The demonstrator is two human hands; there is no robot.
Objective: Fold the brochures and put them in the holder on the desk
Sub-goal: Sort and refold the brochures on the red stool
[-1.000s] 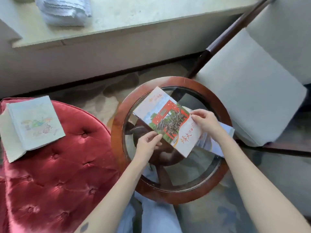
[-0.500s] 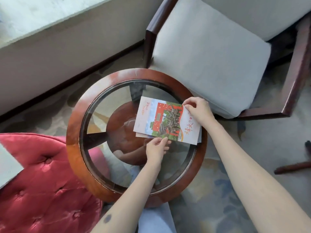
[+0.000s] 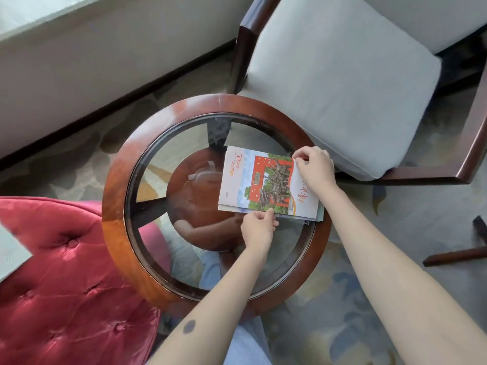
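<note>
- Brochure [image 3: 266, 180] flat on glass worktop [image 3: 116, 180], atop other sheets — right side.
- Left hand [image 3: 259, 227] pinching near edge.
- Right hand [image 3: 315, 164] pinching far right corner.

Your brochure [image 3: 266, 181] shows a red gate, green trees and orange script on white. The worktop [image 3: 116, 180] has a reddish-brown rim around glass; beside it you see a tufted crimson cushion [image 3: 66, 272] and a pale grey chair cushion [image 3: 342, 83].

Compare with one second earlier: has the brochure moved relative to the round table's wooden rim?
Yes. The brochure turned from diagonal near the middle to level, nearer the wooden rim beside the chair.
</note>
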